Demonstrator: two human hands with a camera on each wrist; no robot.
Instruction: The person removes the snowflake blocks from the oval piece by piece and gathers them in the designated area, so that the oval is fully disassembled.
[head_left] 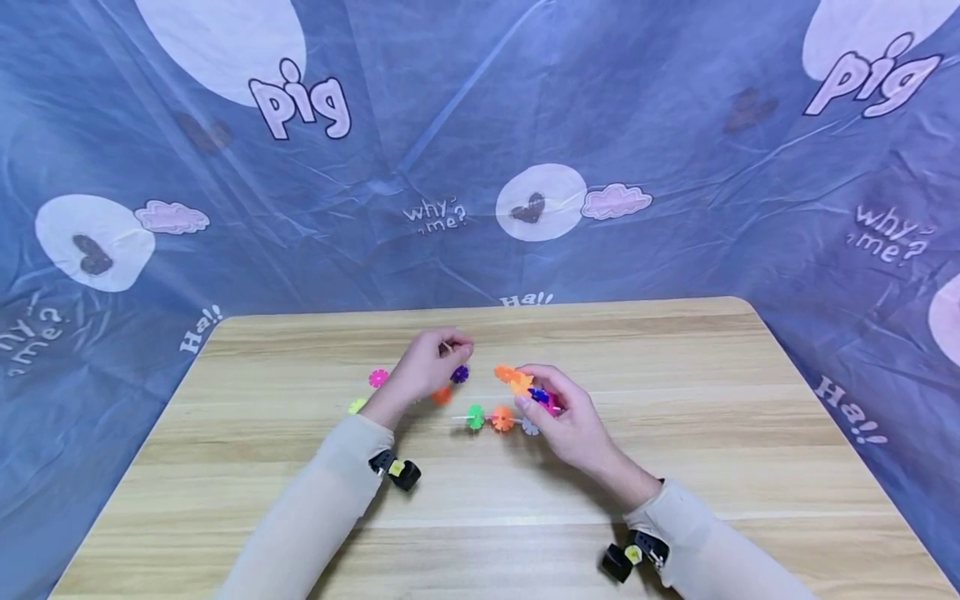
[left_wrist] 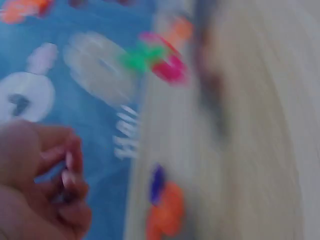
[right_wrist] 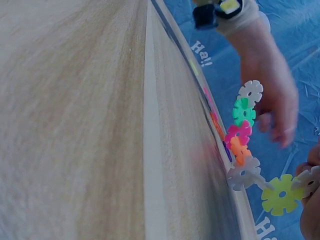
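Observation:
My right hand (head_left: 570,429) grips a linked chain of notched plastic discs above the table. Part of this chain, with an orange disc (head_left: 506,373), reaches out past the fingertips; another part, with a green disc (head_left: 476,417), stretches left below the hand. The right wrist view shows white, pink and yellow discs (right_wrist: 281,195) linked up to the fingers. My left hand (head_left: 429,363) hovers over the table's far left-middle, fingers loosely curled, with no disc visible in them. Close beneath it are a purple disc (head_left: 460,374) and an orange disc (head_left: 442,395).
A pink disc (head_left: 378,378) and a yellow disc (head_left: 357,406) lie left of my left forearm, which partly covers the yellow one. The wooden table (head_left: 480,542) ends at a blue printed cloth (head_left: 420,250) hanging behind and at both sides.

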